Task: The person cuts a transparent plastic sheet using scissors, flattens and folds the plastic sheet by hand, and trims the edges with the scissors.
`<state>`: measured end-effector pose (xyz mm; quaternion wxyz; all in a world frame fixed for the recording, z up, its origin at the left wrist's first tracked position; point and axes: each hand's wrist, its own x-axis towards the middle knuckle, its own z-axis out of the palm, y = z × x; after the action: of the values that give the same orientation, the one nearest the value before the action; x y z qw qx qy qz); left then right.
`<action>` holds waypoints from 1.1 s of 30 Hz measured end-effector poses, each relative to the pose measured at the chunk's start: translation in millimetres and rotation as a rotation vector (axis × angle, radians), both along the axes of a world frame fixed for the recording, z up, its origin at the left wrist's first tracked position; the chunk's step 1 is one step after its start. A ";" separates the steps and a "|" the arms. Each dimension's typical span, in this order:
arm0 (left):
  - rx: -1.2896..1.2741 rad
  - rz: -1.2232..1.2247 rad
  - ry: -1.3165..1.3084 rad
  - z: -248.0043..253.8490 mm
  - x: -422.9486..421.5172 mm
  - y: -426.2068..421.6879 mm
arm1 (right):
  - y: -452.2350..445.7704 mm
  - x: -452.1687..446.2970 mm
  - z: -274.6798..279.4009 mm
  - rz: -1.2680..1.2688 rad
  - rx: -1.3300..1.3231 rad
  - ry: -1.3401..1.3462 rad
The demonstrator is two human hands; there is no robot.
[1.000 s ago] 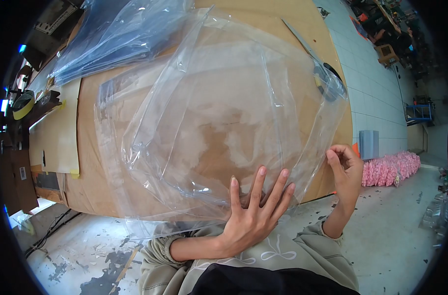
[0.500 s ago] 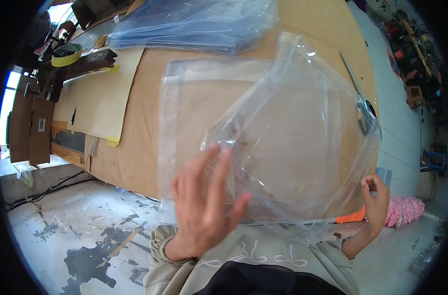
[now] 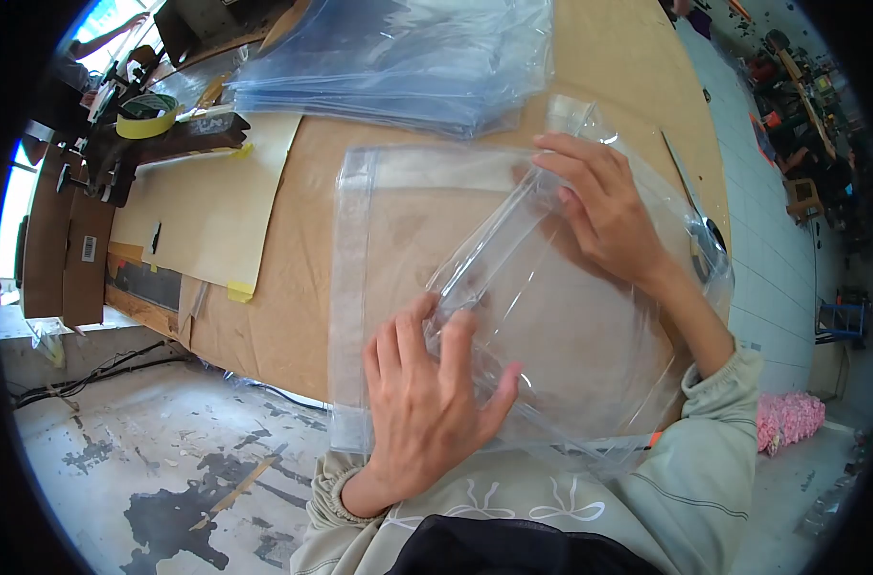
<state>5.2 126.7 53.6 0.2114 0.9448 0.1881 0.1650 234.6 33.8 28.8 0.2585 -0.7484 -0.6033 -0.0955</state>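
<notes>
A clear plastic sheet, seamed and bag-like, lies skewed with a folded edge over another clear plastic piece on the brown-covered table. My left hand rests palm down near the lower end of that fold, its fingertips on the plastic and its thumb stretched out to the side. Farther up, my right hand has its fingers and thumb curled around the fold's upper end, gripping the film. Glare makes the separate layers hard to tell apart.
Stacked clear plastic sheets lie at the table's far side. Scissors are near the right edge, partly under film. At left are a tan board, a yellow tape roll on a dark clamp-like fixture, and a cardboard box.
My right hand has moved from the lower right up and inward to the fold, and now grips it. My left hand stays on the plastic. The view has shifted slightly.
</notes>
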 end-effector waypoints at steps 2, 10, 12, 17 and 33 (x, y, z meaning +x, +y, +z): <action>-0.090 0.009 -0.092 -7.9 -1.7 2.2 | 4.7 8.2 -18.4 0.004 -0.018 -0.036; -0.265 -0.162 -0.452 -30.0 -6.8 6.2 | -5.4 18.1 -16.6 -0.007 0.154 -0.061; -0.194 -0.254 -0.431 -25.4 -7.9 9.7 | -6.7 22.8 -11.2 0.012 0.189 -0.094; -0.168 -0.456 -0.456 -31.0 -14.3 13.4 | -8.9 29.3 -8.5 0.082 0.171 -0.313; -0.283 -0.808 0.187 4.7 44.4 73.4 | -12.3 28.7 -12.3 0.067 0.078 -0.119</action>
<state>49.6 200.0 58.3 0.3684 0.9152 -0.1576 -0.0444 263.2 21.5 16.5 0.2541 -0.7101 -0.6382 -0.1546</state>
